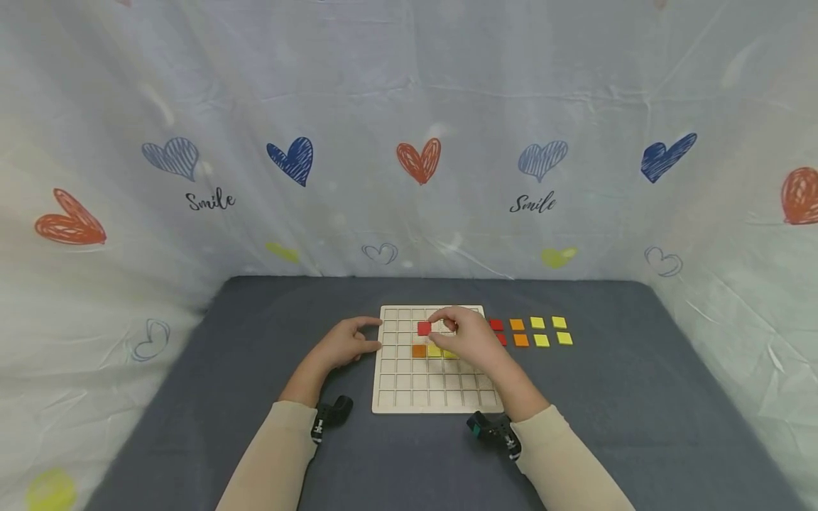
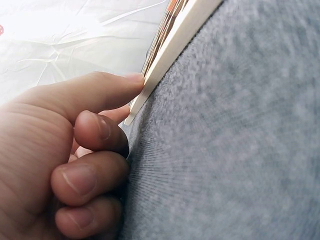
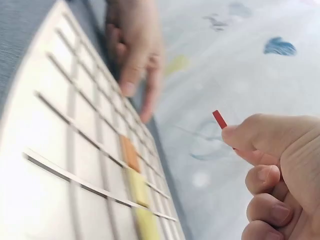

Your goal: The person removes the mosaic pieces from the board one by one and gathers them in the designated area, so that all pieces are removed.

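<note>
A pale wooden board [image 1: 396, 392] with a grid of square cells lies on the table. My right hand [image 1: 471, 339] pinches a small red square tile [image 1: 424, 328] between thumb and fingertip. In the right wrist view this red tile [image 3: 218, 118] is seen edge-on, held up off the board. An orange tile [image 1: 418, 351] and yellow tiles [image 1: 434, 351] lie in a row in the grid, partly covered by the right hand. At the board's left edge, my left hand [image 1: 341, 342] touches the side with thumb and index finger; its other fingers are bent in the left wrist view.
Right of the board, loose tiles lie in two rows: red tiles [image 1: 496, 324] partly behind the right hand, orange tiles [image 1: 517, 324] and several yellow tiles [image 1: 537, 323]. A dark grey cloth [image 1: 409, 454] covers the table. A white curtain [image 1: 358, 85] with printed hearts hangs around it.
</note>
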Demonstrator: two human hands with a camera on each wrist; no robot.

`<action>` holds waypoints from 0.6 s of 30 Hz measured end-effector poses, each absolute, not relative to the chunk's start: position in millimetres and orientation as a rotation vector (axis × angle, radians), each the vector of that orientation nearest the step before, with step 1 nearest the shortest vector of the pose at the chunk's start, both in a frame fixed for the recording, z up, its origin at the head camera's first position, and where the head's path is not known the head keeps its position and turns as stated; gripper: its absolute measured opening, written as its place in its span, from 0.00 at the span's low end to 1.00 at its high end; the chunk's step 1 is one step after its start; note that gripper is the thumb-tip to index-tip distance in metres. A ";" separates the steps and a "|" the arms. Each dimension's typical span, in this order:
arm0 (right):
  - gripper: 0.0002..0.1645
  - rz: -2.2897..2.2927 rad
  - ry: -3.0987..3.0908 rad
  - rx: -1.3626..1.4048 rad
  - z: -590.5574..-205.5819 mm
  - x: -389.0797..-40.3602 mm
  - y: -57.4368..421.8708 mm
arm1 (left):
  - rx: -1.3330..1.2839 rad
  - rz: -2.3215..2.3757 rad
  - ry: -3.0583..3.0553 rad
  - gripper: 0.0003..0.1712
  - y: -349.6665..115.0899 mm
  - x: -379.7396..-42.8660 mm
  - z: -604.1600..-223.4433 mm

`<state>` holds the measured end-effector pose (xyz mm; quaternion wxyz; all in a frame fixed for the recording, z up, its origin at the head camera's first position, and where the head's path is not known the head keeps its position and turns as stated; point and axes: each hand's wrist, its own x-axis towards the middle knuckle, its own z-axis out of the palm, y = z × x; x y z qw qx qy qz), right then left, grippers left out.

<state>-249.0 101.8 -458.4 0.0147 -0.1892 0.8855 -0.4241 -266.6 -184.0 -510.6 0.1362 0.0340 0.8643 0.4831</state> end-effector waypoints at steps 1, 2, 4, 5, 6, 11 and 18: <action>0.13 -1.346 2.749 -0.587 -456.5 -249.6 106.1 | 0.099 1.399 2.502 0.33 -184.0 -266.6 -510.5; 0.13 -1.368 2.742 -0.582 -454.9 -250.5 110.6 | 0.099 1.398 2.502 0.33 -183.9 -266.4 -510.2; 0.14 -1.393 2.739 -0.576 -451.6 -252.2 119.3 | 0.095 1.397 2.503 0.33 -183.8 -266.3 -510.1; 0.14 -1.405 2.736 -0.574 -449.8 -253.1 123.4 | 0.094 1.398 2.502 0.33 -183.6 -266.2 -510.1; 0.14 -1.416 2.737 -0.576 -447.9 -254.1 127.1 | 0.093 1.399 2.504 0.33 -183.4 -266.3 -510.3; 0.16 -1.439 2.747 -0.536 -438.9 -258.5 143.2 | 0.087 1.406 2.510 0.33 -182.7 -266.9 -510.7; 0.16 -1.430 2.716 -0.447 -431.5 -262.2 165.3 | 0.075 1.399 2.509 0.33 -182.5 -267.6 -510.2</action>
